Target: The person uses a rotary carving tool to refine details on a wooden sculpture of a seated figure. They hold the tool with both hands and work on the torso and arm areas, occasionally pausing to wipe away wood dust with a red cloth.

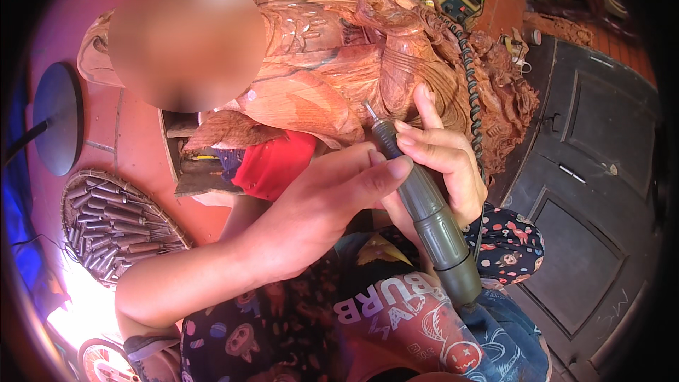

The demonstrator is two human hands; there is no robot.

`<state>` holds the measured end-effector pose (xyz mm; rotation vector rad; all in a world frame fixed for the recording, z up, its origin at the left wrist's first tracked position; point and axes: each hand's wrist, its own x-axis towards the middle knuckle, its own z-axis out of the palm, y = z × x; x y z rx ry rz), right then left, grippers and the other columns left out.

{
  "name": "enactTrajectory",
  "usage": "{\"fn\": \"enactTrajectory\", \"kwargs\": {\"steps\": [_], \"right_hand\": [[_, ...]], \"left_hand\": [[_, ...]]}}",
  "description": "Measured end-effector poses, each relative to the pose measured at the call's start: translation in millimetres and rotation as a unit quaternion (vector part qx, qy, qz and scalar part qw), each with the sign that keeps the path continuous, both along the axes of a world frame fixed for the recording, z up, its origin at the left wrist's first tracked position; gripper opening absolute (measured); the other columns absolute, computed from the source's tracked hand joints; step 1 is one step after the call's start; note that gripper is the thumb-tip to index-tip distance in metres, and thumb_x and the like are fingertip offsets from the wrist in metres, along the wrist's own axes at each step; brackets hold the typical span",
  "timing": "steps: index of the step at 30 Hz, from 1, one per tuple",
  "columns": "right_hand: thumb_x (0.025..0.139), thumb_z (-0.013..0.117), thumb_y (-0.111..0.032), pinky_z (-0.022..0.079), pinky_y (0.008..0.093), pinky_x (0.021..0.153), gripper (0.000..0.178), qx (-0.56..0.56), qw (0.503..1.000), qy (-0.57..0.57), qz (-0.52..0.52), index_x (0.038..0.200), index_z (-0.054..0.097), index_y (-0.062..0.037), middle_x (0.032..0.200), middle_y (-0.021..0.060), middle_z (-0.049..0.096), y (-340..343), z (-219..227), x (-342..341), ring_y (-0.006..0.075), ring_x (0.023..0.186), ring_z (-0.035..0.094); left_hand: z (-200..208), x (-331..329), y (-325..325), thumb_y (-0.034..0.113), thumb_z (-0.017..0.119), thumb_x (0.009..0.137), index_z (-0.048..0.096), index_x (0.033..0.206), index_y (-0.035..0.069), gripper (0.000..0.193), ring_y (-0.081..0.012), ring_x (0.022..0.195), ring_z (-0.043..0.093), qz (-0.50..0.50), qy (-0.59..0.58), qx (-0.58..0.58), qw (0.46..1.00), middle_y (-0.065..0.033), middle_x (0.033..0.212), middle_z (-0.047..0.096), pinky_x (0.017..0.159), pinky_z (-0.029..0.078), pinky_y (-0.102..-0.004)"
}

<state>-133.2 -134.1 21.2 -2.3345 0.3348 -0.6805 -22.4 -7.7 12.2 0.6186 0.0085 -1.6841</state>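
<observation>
Rotary carving tool (433,219), dark grey-green and thick-bodied, lies slantwise right of the frame's centre, its thin metal bit (371,110) pointing to the upper left. The left hand (329,184) has its grip pinched on the narrower front part, thumb along the body; the right hand (453,163) grasps the body from the right, one finger raised. Beyond the bit, a carved reddish wooden sculpture (304,102) fills the upper middle; whether the two touch cannot be told. A coiled dark cord (468,64) runs down its right side. At left, a woven basket (146,190) holds many metal pieces (117,226).
</observation>
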Motion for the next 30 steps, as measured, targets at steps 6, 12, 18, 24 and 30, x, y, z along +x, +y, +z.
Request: {"fn": "enactTrajectory", "kwargs": {"steps": [6, 12, 18, 24, 30], "right_hand": [[0.073, 0.078, -0.01, 0.04, 0.0538, 0.102, 0.03, 0.005, 0.999, -0.013, 0.031, 0.094, 0.064, 0.0051, 0.088, 0.0207, 0.067, -1, -3, 1, 0.0432, 0.106, 0.062], [0.072, 0.079, -0.01, 0.04, 0.0544, 0.103, 0.031, 0.027, 0.999, 0.001, 0.035, 0.095, 0.064, 0.0048, 0.091, 0.0201, 0.067, -3, -1, -2, 0.0415, 0.103, 0.064], [0.07, 0.08, -0.01, 0.041, 0.0541, 0.102, 0.035, 0.045, 0.999, -0.013, 0.005, 0.097, 0.065, 0.0048, 0.091, 0.0206, 0.067, -4, -3, -2, 0.0393, 0.1, 0.065], [0.071, 0.08, -0.012, 0.041, 0.0541, 0.102, 0.033, 0.035, 0.999, -0.001, 0.032, 0.096, 0.065, 0.0045, 0.091, 0.0207, 0.067, -4, 2, -2, 0.0416, 0.104, 0.063], [0.072, 0.079, -0.012, 0.04, 0.0551, 0.102, 0.032, 0.032, 0.999, 0.014, 0.04, 0.097, 0.065, 0.0044, 0.091, 0.0208, 0.067, -2, 3, -2, 0.0429, 0.108, 0.061]], "left_hand": [[5, 2, 5, 0.024, 0.049, 0.099, 0.053, 0.119, -0.001, 0.032, -0.016, 0.113, 0.053, 0.015, 0.008, 0.01, 1.0, -0.0088, 0.115, 0.059, 0.098, 0.04, -0.0353], [3, -1, 4, 0.024, 0.049, 0.099, 0.052, 0.121, -0.002, 0.034, -0.0158, 0.113, 0.053, 0.013, 0.011, 0.018, 1.0, -0.0092, 0.117, 0.059, 0.098, 0.04, -0.0352], [4, -1, -4, 0.025, 0.049, 0.099, 0.051, 0.123, -0.002, 0.036, -0.0158, 0.114, 0.053, 0.009, -0.005, 0.012, 1.0, -0.009, 0.118, 0.058, 0.099, 0.04, -0.035], [5, 2, 0, 0.024, 0.048, 0.1, 0.049, 0.127, -0.003, 0.039, -0.0165, 0.114, 0.053, -0.007, 0.006, 0.005, 1.0, -0.0096, 0.12, 0.057, 0.099, 0.04, -0.0342], [11, 4, 3, 0.024, 0.049, 0.099, 0.045, 0.131, -0.003, 0.042, -0.0162, 0.115, 0.053, 0.013, 0.02, 0.014, 1.0, -0.0099, 0.122, 0.057, 0.1, 0.039, -0.0342]]}}
